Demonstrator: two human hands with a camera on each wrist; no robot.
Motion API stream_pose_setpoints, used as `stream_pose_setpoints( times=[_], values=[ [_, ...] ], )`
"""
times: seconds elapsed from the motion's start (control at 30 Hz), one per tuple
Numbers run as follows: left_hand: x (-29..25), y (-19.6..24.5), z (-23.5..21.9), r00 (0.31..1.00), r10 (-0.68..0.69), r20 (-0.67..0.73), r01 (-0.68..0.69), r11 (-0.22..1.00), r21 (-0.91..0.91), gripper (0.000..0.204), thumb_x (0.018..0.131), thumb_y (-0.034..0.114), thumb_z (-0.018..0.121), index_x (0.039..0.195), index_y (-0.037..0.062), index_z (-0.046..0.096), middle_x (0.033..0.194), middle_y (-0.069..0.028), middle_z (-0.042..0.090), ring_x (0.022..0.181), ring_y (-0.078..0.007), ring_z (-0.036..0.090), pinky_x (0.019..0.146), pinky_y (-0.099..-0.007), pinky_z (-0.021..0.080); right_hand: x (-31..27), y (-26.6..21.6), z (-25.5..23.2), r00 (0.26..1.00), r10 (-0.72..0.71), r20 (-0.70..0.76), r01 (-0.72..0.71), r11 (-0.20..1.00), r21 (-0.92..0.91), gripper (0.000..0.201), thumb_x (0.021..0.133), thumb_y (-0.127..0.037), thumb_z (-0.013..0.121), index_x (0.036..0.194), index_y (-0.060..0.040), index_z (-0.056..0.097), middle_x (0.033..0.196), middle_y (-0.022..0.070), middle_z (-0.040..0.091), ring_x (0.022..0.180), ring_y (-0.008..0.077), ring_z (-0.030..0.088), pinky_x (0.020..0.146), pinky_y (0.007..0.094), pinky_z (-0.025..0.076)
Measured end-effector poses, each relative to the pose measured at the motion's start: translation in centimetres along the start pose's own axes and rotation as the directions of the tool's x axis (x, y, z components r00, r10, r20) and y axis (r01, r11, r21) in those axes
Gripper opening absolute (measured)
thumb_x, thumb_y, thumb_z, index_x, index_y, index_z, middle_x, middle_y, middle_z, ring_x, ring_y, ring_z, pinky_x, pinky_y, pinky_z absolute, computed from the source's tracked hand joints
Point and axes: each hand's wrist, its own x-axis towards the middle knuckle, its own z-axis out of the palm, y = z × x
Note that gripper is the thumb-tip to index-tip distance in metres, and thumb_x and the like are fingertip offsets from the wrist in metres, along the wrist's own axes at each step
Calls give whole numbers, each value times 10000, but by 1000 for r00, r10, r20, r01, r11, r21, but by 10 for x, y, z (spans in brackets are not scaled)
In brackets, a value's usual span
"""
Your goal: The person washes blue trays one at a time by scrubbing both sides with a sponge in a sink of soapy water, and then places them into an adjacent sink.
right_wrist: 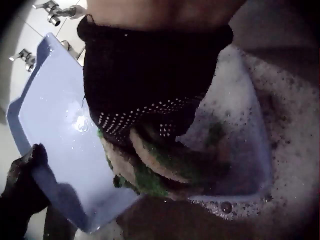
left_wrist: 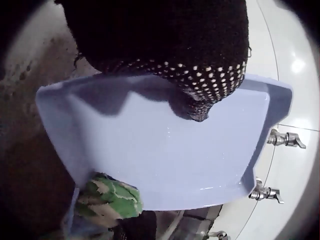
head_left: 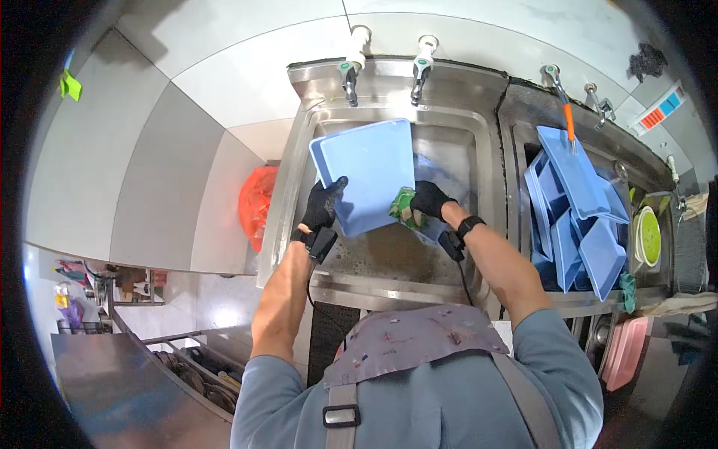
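Observation:
My left hand (head_left: 320,206), in a black glove with white grip dots, holds a light blue plastic tray (head_left: 370,168) by its left edge, thumb over the inside face. The tray is tilted up above the sink, and its inside looks wet in the left wrist view. Bunched in my gloved right hand (head_left: 431,200) is a green and tan cloth (head_left: 404,208), at the tray's lower right corner. Below that hand, a second blue tray (right_wrist: 257,177) lies in sudsy water, partly hidden by the hand and cloth.
The steel sink basin (head_left: 359,280) has two taps (head_left: 350,82) at its back wall. In the right-hand basin, several blue trays (head_left: 572,179) are piled beside a green round dish (head_left: 648,236). A red plastic bag (head_left: 256,206) sits left of the sink.

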Motion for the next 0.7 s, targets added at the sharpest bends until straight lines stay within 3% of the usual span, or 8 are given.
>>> stream_pose_setpoints(
  times=[0.13, 0.27, 0.4, 0.43, 0.53, 0.6, 0.63, 0.7],
  values=[
    [-9, 22, -9, 995, 98, -8, -96, 986, 137, 396, 873, 424, 646, 879, 28, 646, 659, -7, 550, 561, -108, 499, 527, -273, 404, -17, -21, -8, 975, 29, -218, -17, 998, 58, 309, 747, -232, 612, 939, 9, 627, 935, 277, 628, 886, 440, 600, 777, 464, 483],
    [-20, 54, -14, 994, -72, -78, 97, 919, 383, 443, 875, 474, 618, 932, 37, 654, 649, -43, 560, 496, -164, 546, 472, -309, 464, -27, -44, -32, 939, 94, -331, -59, 992, 112, 496, 722, -304, 687, 1126, -28, 609, 1108, 218, 627, 1009, 381, 604, 882, 425, 489],
    [-22, 53, -15, 958, -93, 270, 162, 955, -247, 404, 969, 318, 487, 1164, -27, 561, 917, -193, 643, 804, -302, 672, 704, -426, 577, -24, -39, -34, 874, 31, -485, 44, 989, 142, 499, 806, -258, 633, 1262, -70, 553, 1263, 172, 575, 1138, 330, 563, 979, 383, 444],
    [-21, 51, -15, 946, -85, 313, 247, 814, -526, 398, 972, 267, 470, 1187, -62, 528, 1023, -238, 610, 911, -365, 639, 788, -485, 550, -21, -36, -32, 858, 23, -513, 64, 986, 151, 486, 810, -210, 614, 1269, -68, 547, 1271, 174, 569, 1158, 328, 551, 997, 384, 431],
    [-15, 45, -21, 900, 149, 409, 128, 808, -575, 459, 959, 256, 482, 1180, -146, 464, 1199, -315, 525, 1122, -487, 528, 963, -593, 450, -21, -23, -31, 817, -82, -570, 160, 983, 88, 473, 814, -127, 566, 1282, -68, 540, 1295, 177, 550, 1194, 324, 526, 1025, 390, 412],
    [-13, 45, -23, 898, -187, 398, 434, 527, -731, 505, 936, 315, 537, 1177, -125, 477, 1170, -306, 546, 1123, -466, 533, 960, -591, 457, -21, -17, -31, 786, -175, -593, 231, 973, 18, 473, 814, -92, 538, 1287, -70, 539, 1311, 178, 536, 1210, 322, 514, 1035, 395, 405],
    [-12, 38, -19, 922, -162, 352, 379, 565, -732, 538, 893, 320, 625, 1192, -104, 484, 1136, -285, 566, 1074, -404, 573, 958, -507, 484, -20, -15, -30, 795, -229, -561, 263, 965, -23, 486, 808, -66, 514, 1294, -78, 537, 1327, 176, 524, 1213, 329, 507, 1035, 400, 405],
    [0, 6, -29, 982, -35, 183, 85, 959, -272, 548, 836, 250, 712, 1247, -42, 499, 1132, -194, 598, 982, -255, 598, 869, -327, 510, -18, -12, -29, 799, -282, -531, 294, 954, -64, 502, 803, -41, 491, 1301, -87, 534, 1342, 174, 511, 1217, 336, 501, 1036, 405, 406]
  ],
)
